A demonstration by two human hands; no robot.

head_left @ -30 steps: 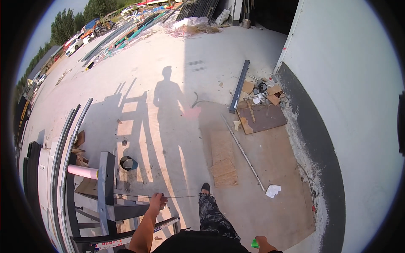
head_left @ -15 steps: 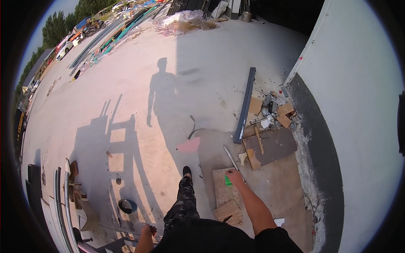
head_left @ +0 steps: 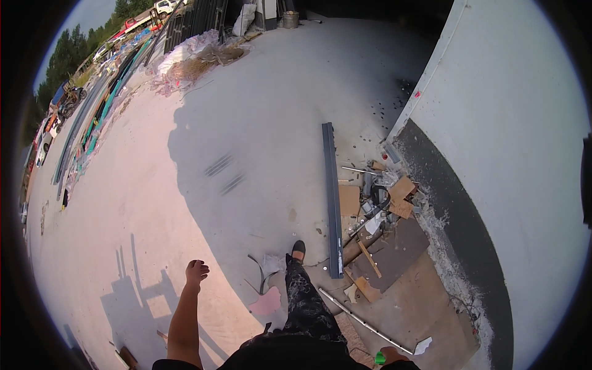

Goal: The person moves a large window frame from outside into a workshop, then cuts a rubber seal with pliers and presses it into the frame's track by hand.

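My left hand point(head_left: 197, 272) is stretched forward at the lower left, above the pale concrete. Its fingers are loosely bent and a little apart, with nothing visible in them. At the lower edge my right hand point(head_left: 391, 355) hangs close to my body, its fingers closed on a small bright green object point(head_left: 380, 358) whose kind I cannot make out. Near that hand a long metal tube point(head_left: 364, 322) with small holes lies on the floor. One dark-shoed foot point(head_left: 298, 249) is set forward between my arms.
A long dark grey metal profile point(head_left: 333, 203) lies ahead. Right of it is a scrap pile with cardboard point(head_left: 402, 187) and a brown board point(head_left: 394, 256), by the white wall point(head_left: 493, 123). A pink scrap point(head_left: 266, 302) and a black strip point(head_left: 261, 279) lie left of my leg.
My view has moved forward past the floor boards, toward the dark profile. My left hand has swung forward and up; my right hand, with the green object, has dropped back to the lower edge.
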